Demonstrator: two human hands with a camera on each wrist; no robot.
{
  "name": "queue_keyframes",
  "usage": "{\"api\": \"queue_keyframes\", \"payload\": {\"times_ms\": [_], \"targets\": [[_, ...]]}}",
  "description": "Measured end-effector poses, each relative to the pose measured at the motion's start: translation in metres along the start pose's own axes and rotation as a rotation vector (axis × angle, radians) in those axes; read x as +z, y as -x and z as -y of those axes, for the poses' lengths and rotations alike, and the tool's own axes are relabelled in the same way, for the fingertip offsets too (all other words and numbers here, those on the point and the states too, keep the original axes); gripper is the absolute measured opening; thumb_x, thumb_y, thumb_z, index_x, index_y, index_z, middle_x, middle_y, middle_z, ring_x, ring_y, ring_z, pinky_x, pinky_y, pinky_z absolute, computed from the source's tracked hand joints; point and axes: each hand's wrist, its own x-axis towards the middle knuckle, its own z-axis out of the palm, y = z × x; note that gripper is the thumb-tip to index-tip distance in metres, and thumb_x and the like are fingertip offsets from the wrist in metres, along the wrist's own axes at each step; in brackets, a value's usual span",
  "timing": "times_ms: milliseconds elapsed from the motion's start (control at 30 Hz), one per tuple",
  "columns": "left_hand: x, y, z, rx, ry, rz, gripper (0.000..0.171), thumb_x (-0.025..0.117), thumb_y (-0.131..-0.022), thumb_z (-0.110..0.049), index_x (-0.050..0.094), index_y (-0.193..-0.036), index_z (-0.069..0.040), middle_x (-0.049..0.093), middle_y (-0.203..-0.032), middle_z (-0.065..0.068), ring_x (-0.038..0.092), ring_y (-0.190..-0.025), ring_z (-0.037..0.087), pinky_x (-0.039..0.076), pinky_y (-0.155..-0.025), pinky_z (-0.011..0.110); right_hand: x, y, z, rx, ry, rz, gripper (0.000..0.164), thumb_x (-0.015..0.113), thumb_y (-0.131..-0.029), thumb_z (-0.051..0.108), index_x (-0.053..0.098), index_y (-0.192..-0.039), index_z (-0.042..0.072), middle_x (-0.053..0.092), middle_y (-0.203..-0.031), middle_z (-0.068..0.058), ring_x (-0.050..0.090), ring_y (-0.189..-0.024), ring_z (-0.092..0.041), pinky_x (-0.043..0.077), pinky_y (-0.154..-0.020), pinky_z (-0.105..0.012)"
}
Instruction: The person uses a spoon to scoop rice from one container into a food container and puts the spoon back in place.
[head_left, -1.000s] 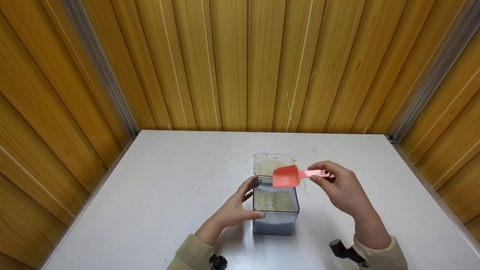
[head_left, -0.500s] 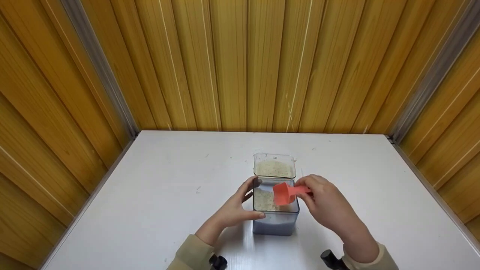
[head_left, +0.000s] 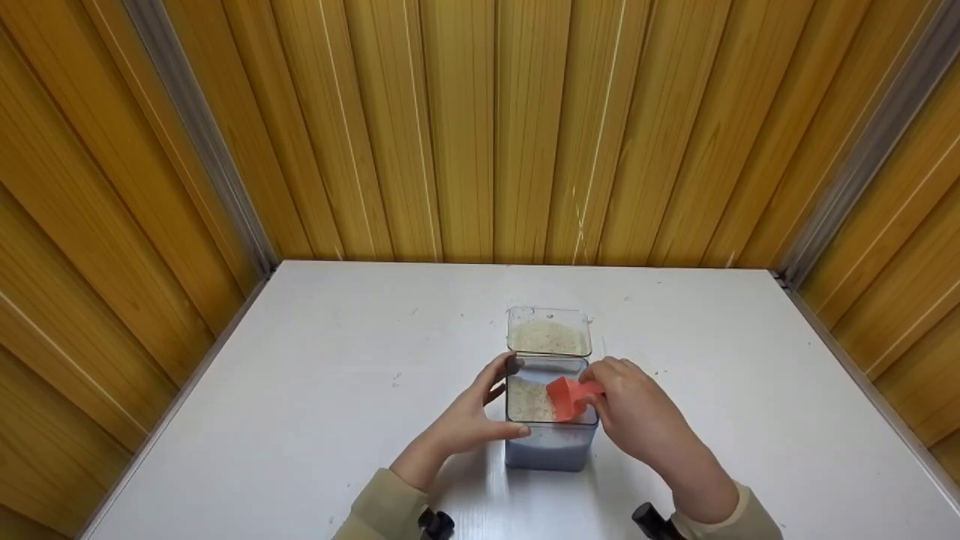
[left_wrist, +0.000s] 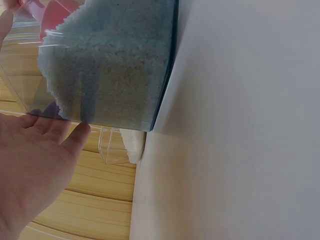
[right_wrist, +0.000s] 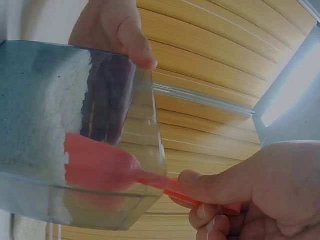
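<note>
In the head view a clear bluish plastic container [head_left: 551, 448], partly filled with rice [head_left: 529, 400], stands upright near the table's middle. My left hand [head_left: 474, 416] holds its left side, thumb at the near corner and fingers at the far one. My right hand [head_left: 637, 409] pinches the handle of a coral-pink scoop [head_left: 568, 399] from the right. The scoop's bowl is inside the container. In the right wrist view the scoop [right_wrist: 97, 162] has its front edge in the rice, and the right thumb lies along its handle.
Directly behind stands a second clear container [head_left: 551, 310] with rice in it. A few crumbs lie on the white table [head_left: 337, 375]. Wood-patterned panels [head_left: 457, 135] close off the back and both sides.
My right hand has brought the scoop left, toward me and down, from above the container's far rim into the rice. The left hand has stayed in place on the container.
</note>
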Motion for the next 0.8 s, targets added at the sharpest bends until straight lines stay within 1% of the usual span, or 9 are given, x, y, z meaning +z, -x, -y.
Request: {"api": "queue_keyframes", "payload": {"times_ms": [167,300,400,667,800], "targets": [[0.000,0.000,0.000,0.001,-0.001,0.006,0.104,0.086,-0.084,-0.021,0.020,-0.164,-0.014,0.034,-0.167,0.007,0.029,-0.157,0.026,0.029,-0.132,0.040,0.003,-0.004,-0.008,0.045,-0.084,0.041,0.011,0.078,-0.087,0.000,0.071,-0.094,0.006,0.070,-0.092,-0.004,0.058,-0.083,-0.014,0.058,-0.071,-0.031],[0.000,0.001,-0.001,-0.010,-0.008,0.009,0.105,0.085,-0.084,-0.024,0.018,-0.165,-0.014,0.033,-0.167,0.007,0.028,-0.158,0.025,0.029,-0.132,0.040,0.004,-0.008,-0.015,0.054,-0.167,0.063,0.008,0.074,-0.090,-0.002,0.073,-0.094,0.006,0.069,-0.091,-0.003,0.052,-0.075,-0.011,0.049,-0.065,-0.023],[0.000,0.001,-0.001,-0.010,-0.007,0.009,0.106,0.086,-0.084,-0.024,0.018,-0.165,-0.015,0.033,-0.167,0.007,0.028,-0.158,0.025,0.029,-0.132,0.039,0.005,-0.010,-0.021,0.049,-0.213,0.083,0.006,0.074,-0.091,0.001,0.073,-0.095,0.006,0.068,-0.089,-0.003,0.050,-0.072,-0.010,0.045,-0.062,-0.019],[0.000,0.001,0.000,0.002,-0.002,0.006,0.105,0.086,-0.084,-0.022,0.019,-0.165,-0.015,0.034,-0.166,0.007,0.030,-0.157,0.025,0.030,-0.132,0.038,0.009,-0.016,-0.037,0.073,-0.366,0.163,0.005,0.073,-0.094,0.007,0.072,-0.099,0.006,0.065,-0.086,-0.002,0.049,-0.068,-0.008,0.043,-0.058,-0.018],[-0.001,0.000,0.000,0.004,-0.003,0.008,0.105,0.086,-0.084,-0.021,0.019,-0.165,-0.014,0.034,-0.167,0.008,0.030,-0.157,0.025,0.030,-0.132,0.038,0.012,-0.017,-0.043,0.090,-0.413,0.188,0.006,0.072,-0.095,0.008,0.072,-0.100,0.005,0.064,-0.084,-0.003,0.048,-0.068,-0.009,0.042,-0.056,-0.018]]}}
